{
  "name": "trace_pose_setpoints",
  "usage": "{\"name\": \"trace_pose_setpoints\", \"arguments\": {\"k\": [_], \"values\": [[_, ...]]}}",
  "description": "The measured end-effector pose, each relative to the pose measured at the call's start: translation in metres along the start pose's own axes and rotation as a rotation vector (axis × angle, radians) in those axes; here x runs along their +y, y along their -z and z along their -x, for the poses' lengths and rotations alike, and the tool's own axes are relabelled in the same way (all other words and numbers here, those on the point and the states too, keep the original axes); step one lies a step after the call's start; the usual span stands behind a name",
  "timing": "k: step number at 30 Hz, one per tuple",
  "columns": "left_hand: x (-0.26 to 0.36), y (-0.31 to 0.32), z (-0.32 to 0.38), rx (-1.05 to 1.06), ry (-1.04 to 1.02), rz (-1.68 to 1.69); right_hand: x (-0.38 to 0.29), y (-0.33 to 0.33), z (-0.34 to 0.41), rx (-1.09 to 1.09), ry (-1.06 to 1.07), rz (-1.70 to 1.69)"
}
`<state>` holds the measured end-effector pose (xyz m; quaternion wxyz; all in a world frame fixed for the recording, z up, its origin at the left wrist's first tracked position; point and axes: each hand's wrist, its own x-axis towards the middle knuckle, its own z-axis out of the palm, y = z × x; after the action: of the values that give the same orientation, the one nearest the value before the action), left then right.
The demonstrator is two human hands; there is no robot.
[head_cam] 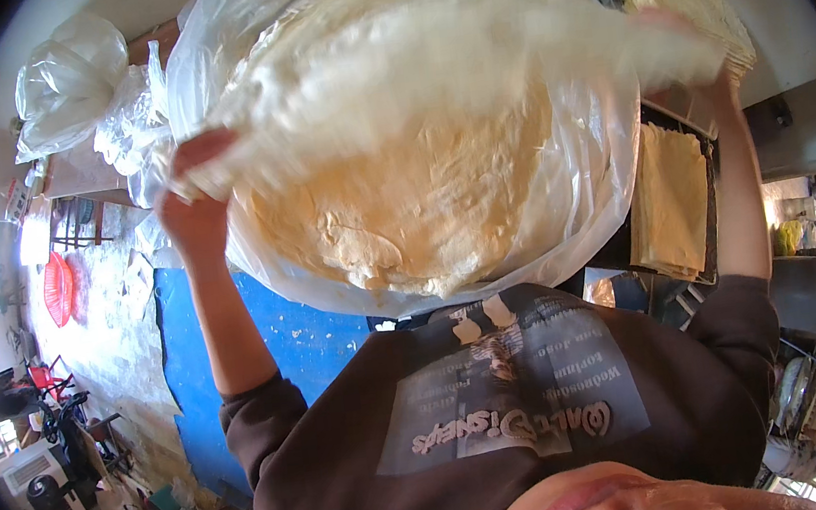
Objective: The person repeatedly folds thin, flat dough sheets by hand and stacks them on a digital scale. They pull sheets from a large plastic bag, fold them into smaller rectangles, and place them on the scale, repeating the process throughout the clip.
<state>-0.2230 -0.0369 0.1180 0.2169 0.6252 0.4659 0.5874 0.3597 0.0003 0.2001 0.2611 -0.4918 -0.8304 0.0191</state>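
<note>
A wide, pale, soft sheet (402, 74), blurred by motion, stretches between my two raised hands. At its left end, my left hand (197, 177) grips an edge of it. My right hand (671, 47), blurred and partly covered by the sheet, is at the other end; its fingers are not clear. Beneath the sheet lies a large rounded mass of the same cream-coloured, wrinkled material (418, 208), which looks like thin layered sheets. Clear plastic film (588, 181) surrounds this mass on several sides.
Folded yellowish sheets (670, 202) lie in a dark tray at the right, with another stack (697, 10) beyond. Clear plastic bags (71, 82) stand at the upper left. A blue board (287, 321) lies below my left forearm, and a red plastic basket (58, 289) is farther left.
</note>
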Motion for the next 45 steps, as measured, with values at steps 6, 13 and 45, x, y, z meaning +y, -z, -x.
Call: {"name": "trace_pose_setpoints", "arguments": {"k": [6, 13, 45], "values": [[-0.023, 0.005, 0.085, -0.567, -0.129, -0.520, 0.007, -0.093, 0.071, -0.487, -0.074, -0.148], [-0.045, -0.006, 0.073, -0.392, 0.679, -0.167, 0.028, -0.135, 0.034, -0.251, -0.516, -0.356], [-0.046, -0.143, 0.076, -0.961, -0.504, -0.746, -0.117, -0.272, 0.043, -0.187, -0.001, 0.203]]}}
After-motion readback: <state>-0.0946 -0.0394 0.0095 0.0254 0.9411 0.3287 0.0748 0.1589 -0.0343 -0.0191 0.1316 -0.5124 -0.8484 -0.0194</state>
